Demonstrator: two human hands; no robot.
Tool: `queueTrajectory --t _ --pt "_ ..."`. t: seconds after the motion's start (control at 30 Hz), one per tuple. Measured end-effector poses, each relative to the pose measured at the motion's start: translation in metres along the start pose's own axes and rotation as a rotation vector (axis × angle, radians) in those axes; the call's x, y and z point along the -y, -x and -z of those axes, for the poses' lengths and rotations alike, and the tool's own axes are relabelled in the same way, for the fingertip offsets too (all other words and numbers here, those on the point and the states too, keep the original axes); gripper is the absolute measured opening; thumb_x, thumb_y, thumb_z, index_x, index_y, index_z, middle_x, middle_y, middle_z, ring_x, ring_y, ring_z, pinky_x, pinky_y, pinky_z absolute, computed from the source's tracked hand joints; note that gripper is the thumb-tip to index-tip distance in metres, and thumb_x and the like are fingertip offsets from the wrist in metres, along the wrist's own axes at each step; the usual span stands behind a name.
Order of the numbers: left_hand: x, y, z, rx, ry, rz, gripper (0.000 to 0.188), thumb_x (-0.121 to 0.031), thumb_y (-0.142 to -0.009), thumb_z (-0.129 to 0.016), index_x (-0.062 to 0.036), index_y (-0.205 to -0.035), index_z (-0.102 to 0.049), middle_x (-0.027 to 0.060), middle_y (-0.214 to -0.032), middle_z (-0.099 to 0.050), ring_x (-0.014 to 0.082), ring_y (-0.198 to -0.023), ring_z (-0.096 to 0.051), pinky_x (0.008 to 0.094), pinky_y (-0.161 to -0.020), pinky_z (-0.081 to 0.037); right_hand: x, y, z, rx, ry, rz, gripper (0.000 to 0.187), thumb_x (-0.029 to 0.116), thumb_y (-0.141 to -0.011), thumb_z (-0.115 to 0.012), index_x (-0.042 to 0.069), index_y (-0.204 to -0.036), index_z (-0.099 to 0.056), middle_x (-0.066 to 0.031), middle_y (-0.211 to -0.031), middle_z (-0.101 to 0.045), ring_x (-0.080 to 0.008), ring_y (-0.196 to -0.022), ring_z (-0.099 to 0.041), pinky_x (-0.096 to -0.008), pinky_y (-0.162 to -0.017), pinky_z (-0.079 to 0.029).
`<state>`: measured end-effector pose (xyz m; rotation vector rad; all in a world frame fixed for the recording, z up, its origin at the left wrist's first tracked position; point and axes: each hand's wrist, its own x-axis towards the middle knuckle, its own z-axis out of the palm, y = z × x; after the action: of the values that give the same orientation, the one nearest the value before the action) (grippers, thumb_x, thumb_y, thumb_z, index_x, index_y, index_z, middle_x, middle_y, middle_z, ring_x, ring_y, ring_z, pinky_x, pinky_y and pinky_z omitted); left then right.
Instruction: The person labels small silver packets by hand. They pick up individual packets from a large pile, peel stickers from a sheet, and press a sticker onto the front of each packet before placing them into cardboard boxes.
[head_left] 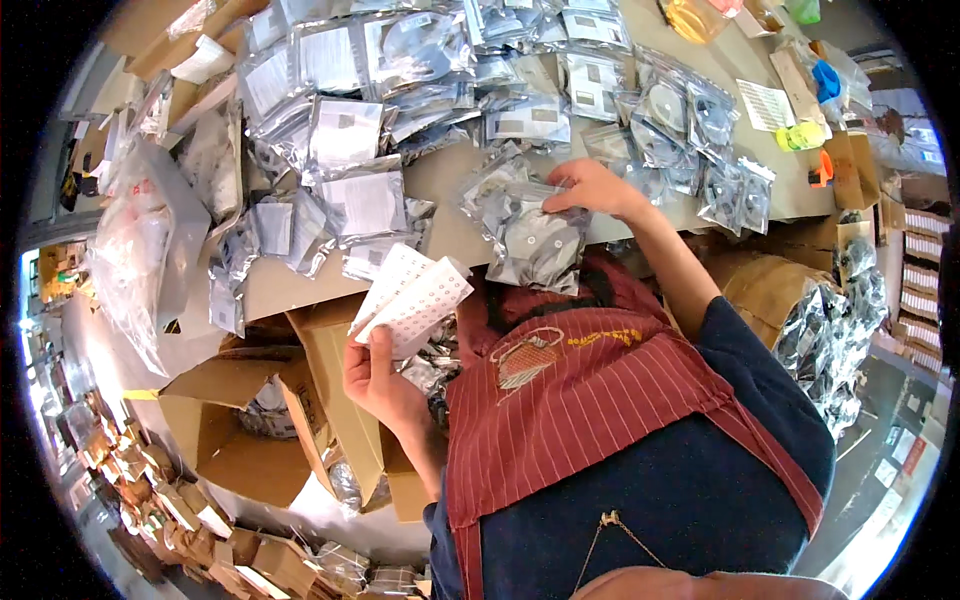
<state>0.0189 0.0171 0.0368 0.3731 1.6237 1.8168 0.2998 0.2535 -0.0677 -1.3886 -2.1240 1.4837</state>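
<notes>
Slick bag, grab the edge

Right fingers point(565, 201) are pinching a clear bag point(540, 245) by its upper right, at the counter point(290, 292) edge; left fingers point(380, 350) are gripping white sheets point(425, 305); bag's probably feeling light, floppy, slippery, so edges are suiting best; sheets' tiny marks are looking unreadable

1 fisheye view from the head, downward, close above the hands point(600, 190), apron point(570, 410) and table point(440, 178)
</notes>
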Motion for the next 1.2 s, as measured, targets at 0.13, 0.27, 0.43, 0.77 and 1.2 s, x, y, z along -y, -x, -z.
queueTrajectory --t 0.13,0.27,0.43,0.77,1.2 --pt "-0.005 -0.004 0.021 -0.042 0.037 -0.073 0.021 -0.009 -0.094 -0.062 0.0063 -0.108 -0.062 0.0136 -0.104 -0.068 0.0198 -0.094 -0.065 0.0324 -0.085 -0.050 0.000 -0.005 -0.007 0.159 -0.256 -0.132 0.019 0.015 -0.078 -0.075 0.003 -0.078 -0.060 0.0070 -0.071 -0.052 -0.0031 -0.067 -0.044 -0.0247 -0.057 -0.032" --pt "-0.031 -0.009 0.062 -0.140 0.154 -0.211 0.029 -0.016 -0.095 -0.056 0.0071 -0.114 -0.059 0.0175 -0.114 -0.064 0.0257 -0.106 -0.062 0.0390 -0.095 -0.047 0.067 0.008 -0.002 0.172 -0.543 0.082 0.015 0.009 -0.079 -0.073 -0.002 -0.084 -0.065 0.0044 -0.074 -0.058 -0.0068 -0.070 -0.049 -0.0243 -0.064 -0.038" --pt "-0.100 0.018 0.073 -0.033 0.355 -0.670 0.038 -0.017 -0.096 -0.051 0.0079 -0.123 -0.057 0.0232 -0.126 -0.058 0.0329 -0.118 -0.056 0.0454 -0.108 -0.040 0.143 0.001 -0.066 0.349 -0.604 0.280 0.024 0.020 -0.084 -0.072 0.000 -0.094 -0.064 -0.0025 -0.078 -0.063 -0.0099 -0.076 -0.053 -0.0304 -0.067 -0.044" --pt "-0.071 0.010 -0.004 -0.087 -0.391 -0.320 0.016 -0.006 -0.088 -0.065 0.0040 -0.100 -0.068 0.0047 -0.089 -0.065 0.0129 -0.084 -0.057 0.0260 -0.077 -0.046 0.097 -0.017 -0.099 0.060 -0.436 0.453 0.022 0.022 -0.096 -0.059 0.005 -0.110 -0.061 -0.0084 -0.094 -0.069 -0.0185 -0.084 -0.067 -0.0340 -0.074 -0.053" --pt "-0.004 0.008 -0.062 0.653 -0.737 -0.259 0.014 -0.001 -0.084 -0.067 -0.0028 -0.099 -0.069 0.0149 -0.090 -0.068 0.0287 -0.073 -0.065 0.0349 -0.065 -0.050 0.153 0.053 -0.040 0.021 0.118 0.720 0.017 0.011 -0.085 -0.062 0.007 -0.101 -0.058 -0.0120 -0.097 -0.060 -0.0347 -0.093 -0.059 -0.0428 -0.081 -0.049"
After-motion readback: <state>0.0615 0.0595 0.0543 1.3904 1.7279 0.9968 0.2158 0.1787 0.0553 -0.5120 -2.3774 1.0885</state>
